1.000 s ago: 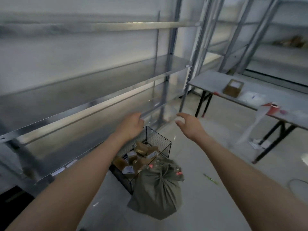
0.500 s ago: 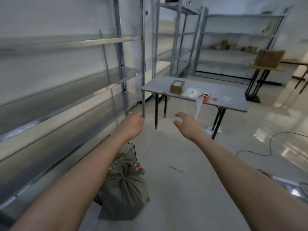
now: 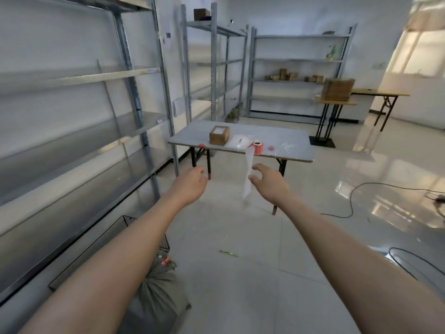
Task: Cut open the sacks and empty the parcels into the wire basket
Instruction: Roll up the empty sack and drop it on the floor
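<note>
1. Both your hands are empty. The left hand and right hand reach forward in mid-air with fingers loosely curled round nothing, and neither carries a blade.
2. The sack sits on the floor under your left forearm, its neck bunched shut by a red tie. I judge it uncut and full.
3. The basket stands on the floor just behind the sack, along the foot of the rack. Your arm hides its inside, so I cannot tell what it holds.
4. For this sack the whole job looks undone: find a cutter, open the neck, tip the parcels in.
5. Ahead, the table carries a box and, at its front edge, a label roll with a strip hanging over. Small red bits there are too small to name.
</note>
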